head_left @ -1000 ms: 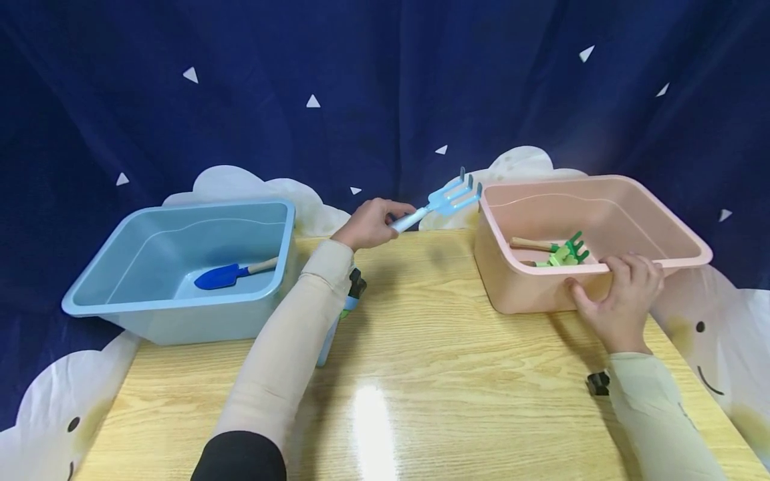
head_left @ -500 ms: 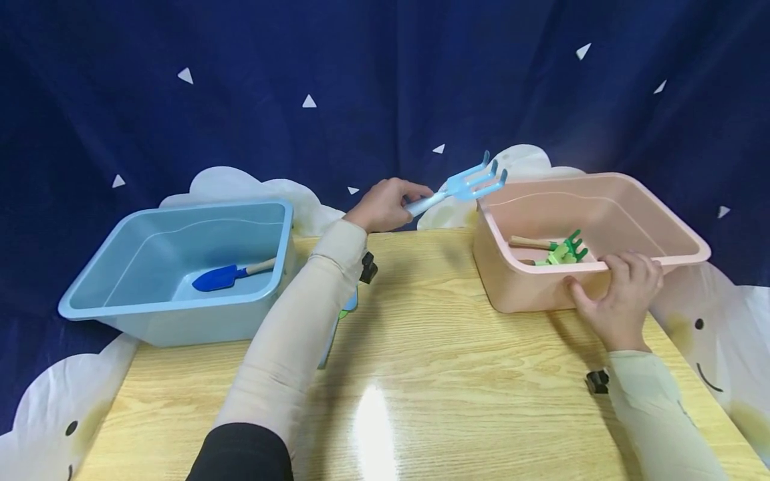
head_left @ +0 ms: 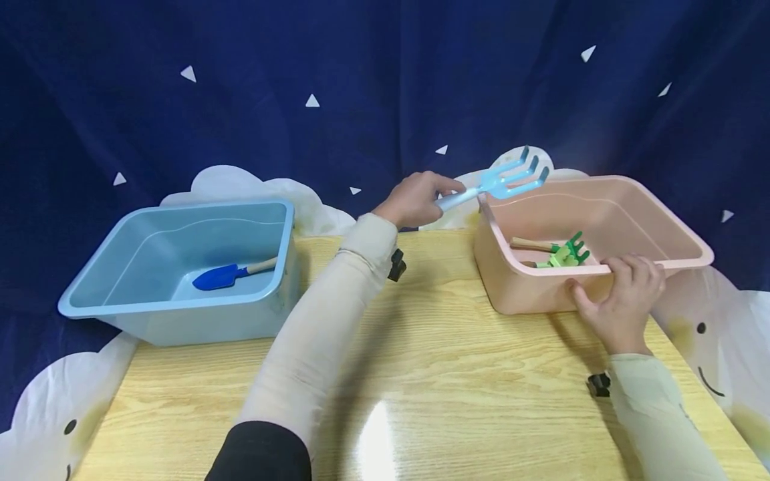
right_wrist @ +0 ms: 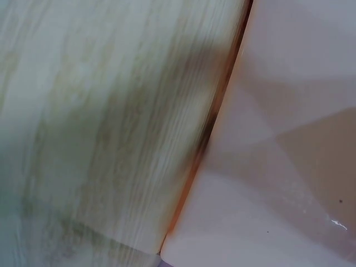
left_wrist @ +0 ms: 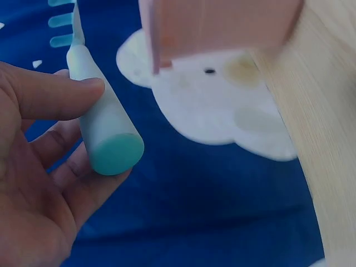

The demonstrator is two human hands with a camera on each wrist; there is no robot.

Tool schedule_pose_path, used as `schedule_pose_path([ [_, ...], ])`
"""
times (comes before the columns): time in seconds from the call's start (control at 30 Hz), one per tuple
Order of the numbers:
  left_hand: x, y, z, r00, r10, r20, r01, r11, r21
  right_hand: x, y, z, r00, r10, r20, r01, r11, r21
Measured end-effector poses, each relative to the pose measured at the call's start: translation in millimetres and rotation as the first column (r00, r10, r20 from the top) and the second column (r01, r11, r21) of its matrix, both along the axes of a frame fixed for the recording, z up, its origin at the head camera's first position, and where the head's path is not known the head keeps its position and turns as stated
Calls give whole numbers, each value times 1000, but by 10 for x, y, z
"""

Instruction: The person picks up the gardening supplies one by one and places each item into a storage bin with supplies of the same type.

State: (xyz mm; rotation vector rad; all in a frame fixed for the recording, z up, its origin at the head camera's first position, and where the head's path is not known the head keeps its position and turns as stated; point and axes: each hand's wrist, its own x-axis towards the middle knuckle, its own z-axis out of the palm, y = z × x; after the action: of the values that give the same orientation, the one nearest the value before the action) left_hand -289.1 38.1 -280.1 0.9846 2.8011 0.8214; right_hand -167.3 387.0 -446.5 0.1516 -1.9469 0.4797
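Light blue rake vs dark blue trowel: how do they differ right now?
The light blue rake has separate prongs; the dark blue trowel has a solid, pointed blade.
The rake is held up in the left hand; the trowel lies inside the blue tub.
The rake is pale-handled, the trowel tan-handled.
Both are handled tools.

Pale-blue fork [head_left: 494, 186] aloft, tines angled upward; pink bin [head_left: 523, 292] upright.

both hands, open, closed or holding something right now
Left hand: closed, holding the light blue rake.
Right hand: closed, gripping the pink basin at its near side.
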Motion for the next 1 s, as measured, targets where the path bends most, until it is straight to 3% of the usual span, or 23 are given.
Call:
schedule_pose_path([
  [0.23, 130, 399, 79, 997, -82, 13, 82, 996, 45, 54, 23, 7, 1000, -9, -16, 9, 1000, -5],
  [0.47, 206, 577, 26, 985, -169, -19, 170, 982, 80, 93, -2, 15, 998, -11, -62, 11, 1000, -2],
  [0.73, 231, 649, -31, 988, -154, -9, 154, 988, 30, 75, -54, 9, 998, -4, -60, 4, 1000, -8],
  [1.0, 212, 630, -19, 992, -129, -14, 129, 992, 6, -61, -153, -14, 997, 23, -75, -24, 1000, -14],
])
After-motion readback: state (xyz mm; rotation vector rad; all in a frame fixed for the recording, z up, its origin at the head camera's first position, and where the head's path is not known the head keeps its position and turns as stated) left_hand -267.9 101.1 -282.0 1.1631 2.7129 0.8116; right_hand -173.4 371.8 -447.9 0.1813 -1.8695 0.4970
